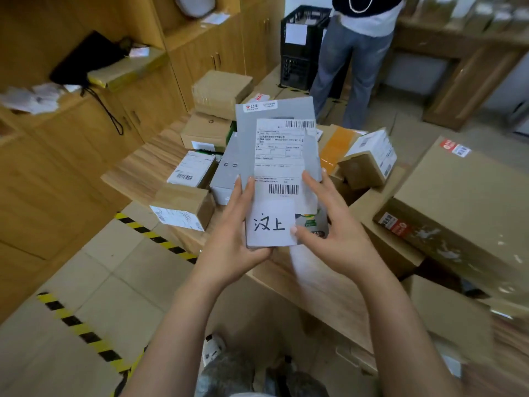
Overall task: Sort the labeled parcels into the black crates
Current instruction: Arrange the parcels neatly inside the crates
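Wooden cabinets (pixel 200 53) line the wall on the left, and yellow-and-black hazard tape (pixel 154 239) crosses the tiled floor beside a low wooden desk (pixel 140 164). Cardboard boxes crowd the desk, among them a small labelled box (pixel 183 207) at the near edge and an orange-taped packet (pixel 335 147) further back. A large flat carton (pixel 458 202) lies to the right.

A grey parcel (pixel 274 110) is held upright above the desk, in front of the pile. It carries a barcoded shipping label (pixel 280 156) and, lower down, a white tag (pixel 272 224) with handwritten characters. The left hand (pixel 232 239) has its grip clamped on the parcel's lower left edge. The right hand (pixel 335 233) grips the lower right edge, thumb on the white tag.

Well apart, at the back of the room, a black crate (pixel 300 47) stands beside a person in jeans (pixel 352 61).
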A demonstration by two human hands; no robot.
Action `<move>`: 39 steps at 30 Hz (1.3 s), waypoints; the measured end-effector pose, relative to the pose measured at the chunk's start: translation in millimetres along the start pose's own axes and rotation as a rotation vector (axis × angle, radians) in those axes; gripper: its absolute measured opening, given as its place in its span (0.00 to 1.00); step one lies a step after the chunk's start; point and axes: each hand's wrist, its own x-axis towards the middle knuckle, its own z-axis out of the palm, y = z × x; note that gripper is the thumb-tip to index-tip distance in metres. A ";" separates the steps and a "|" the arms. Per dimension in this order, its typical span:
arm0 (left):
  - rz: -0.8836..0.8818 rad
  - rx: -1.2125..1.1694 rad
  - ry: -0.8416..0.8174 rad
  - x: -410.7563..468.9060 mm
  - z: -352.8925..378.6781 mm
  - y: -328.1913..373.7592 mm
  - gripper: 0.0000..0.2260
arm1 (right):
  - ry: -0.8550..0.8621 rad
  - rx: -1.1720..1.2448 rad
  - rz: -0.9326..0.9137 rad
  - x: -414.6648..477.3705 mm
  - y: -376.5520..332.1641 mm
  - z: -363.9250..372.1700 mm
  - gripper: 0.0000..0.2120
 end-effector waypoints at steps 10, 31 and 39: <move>0.328 0.100 0.177 27.7 -63.1 79.8 0.48 | 0.162 -0.065 -0.345 3.6 -77.4 -43.9 0.43; 0.665 0.221 0.336 41.6 -76.2 135.3 0.49 | 0.422 -0.119 -0.593 -21.8 -116.0 -77.7 0.40; 0.655 0.225 0.309 46.7 -65.4 132.5 0.49 | 0.427 -0.136 -0.561 -21.3 -106.4 -81.5 0.40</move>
